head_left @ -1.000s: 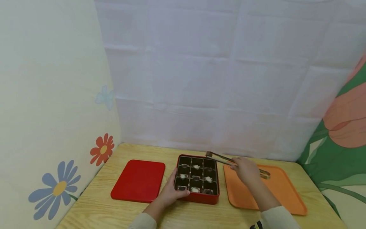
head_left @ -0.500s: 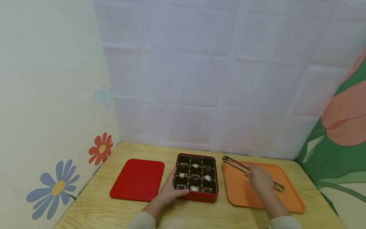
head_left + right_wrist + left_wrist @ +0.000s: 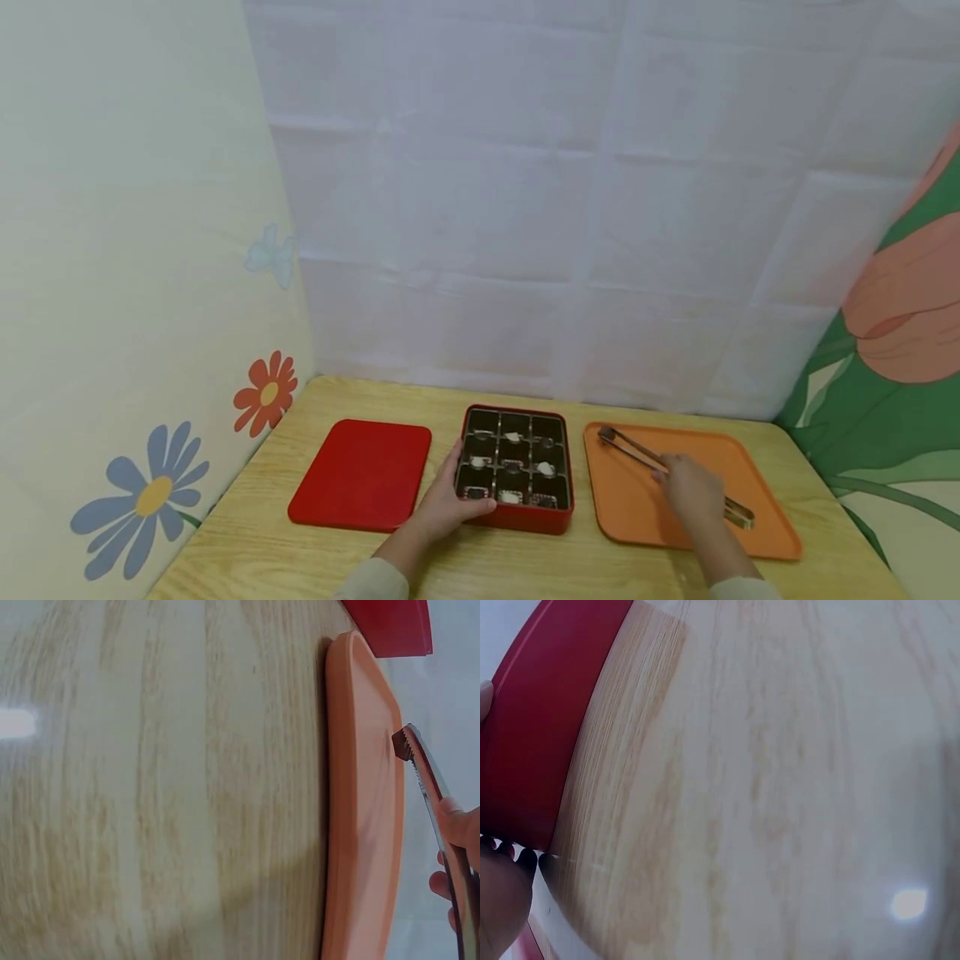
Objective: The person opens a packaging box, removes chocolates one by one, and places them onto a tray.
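My left hand (image 3: 444, 504) grips the near left corner of a red box (image 3: 525, 518), fingers along its side and thumb at its front. Inside the box is a dark divided insert (image 3: 514, 454) with several compartments, some with whitish pieces, others with dark ones. My right hand (image 3: 692, 493) holds metal tongs (image 3: 633, 448) over an orange tray (image 3: 765, 542). Between the tong tips sits a small dark brown piece (image 3: 403, 745), like a chocolate. In the right wrist view, the tips overlap the tray's far rim.
A flat red lid (image 3: 362, 473) lies on the wooden table (image 3: 247, 533), left of the box. White cloth (image 3: 465, 208) hangs behind the table. Walls with painted flowers (image 3: 153, 496) stand at both sides.
My right hand has carried the tongs right and down, from the box's far right corner to over the orange tray. My left hand stays on the box.
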Available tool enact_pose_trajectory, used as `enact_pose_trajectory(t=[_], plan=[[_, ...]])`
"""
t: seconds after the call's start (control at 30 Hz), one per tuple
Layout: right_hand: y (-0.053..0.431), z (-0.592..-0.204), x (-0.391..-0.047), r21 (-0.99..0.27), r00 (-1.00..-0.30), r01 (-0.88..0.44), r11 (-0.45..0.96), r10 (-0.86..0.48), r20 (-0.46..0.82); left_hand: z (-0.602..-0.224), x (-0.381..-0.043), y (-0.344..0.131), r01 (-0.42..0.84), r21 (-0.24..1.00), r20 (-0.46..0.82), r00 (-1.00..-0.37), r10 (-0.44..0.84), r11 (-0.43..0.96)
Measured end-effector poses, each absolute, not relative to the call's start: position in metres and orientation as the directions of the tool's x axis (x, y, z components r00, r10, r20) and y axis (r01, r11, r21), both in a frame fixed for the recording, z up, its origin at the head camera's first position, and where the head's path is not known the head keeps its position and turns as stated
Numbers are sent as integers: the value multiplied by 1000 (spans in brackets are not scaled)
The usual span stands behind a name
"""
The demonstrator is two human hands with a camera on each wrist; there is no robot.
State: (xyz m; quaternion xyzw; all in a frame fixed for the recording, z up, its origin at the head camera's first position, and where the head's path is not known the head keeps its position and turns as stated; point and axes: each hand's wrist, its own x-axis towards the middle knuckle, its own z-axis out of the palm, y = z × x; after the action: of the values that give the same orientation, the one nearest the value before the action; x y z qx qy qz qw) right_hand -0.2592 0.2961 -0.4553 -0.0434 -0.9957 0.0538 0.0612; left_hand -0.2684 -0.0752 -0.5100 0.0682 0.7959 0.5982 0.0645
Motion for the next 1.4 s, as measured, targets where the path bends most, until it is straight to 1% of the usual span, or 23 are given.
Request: enact_pose_trajectory(t=[0.2,0.43,0.7,1.0,1.23,1.4], plan=[[293,-461,-262,-134,-987,110,985,124,100,-510,-269,-75,28,961,-25,-982,188,275],[290,-465,-264,-141,-985,114,983,131,114,-513,-269,-75,23,964,-27,-983,183,265],[289,-469,-266,-108,-987,125,986,135,91,-512,-270,-74,29,963,-21,-983,182,267],[290,-471,-266,-145,-986,148,978,158,60,-514,-270,-75,35,962,-16,-983,183,270],[290,-469,-263,-150,-983,126,981,144,113,-516,-272,-76,38,966,-11,-982,188,255],[288,-467,-262,-142,-985,105,984,123,123,-517,-273,-76,40,965,-10,-982,189,258]])
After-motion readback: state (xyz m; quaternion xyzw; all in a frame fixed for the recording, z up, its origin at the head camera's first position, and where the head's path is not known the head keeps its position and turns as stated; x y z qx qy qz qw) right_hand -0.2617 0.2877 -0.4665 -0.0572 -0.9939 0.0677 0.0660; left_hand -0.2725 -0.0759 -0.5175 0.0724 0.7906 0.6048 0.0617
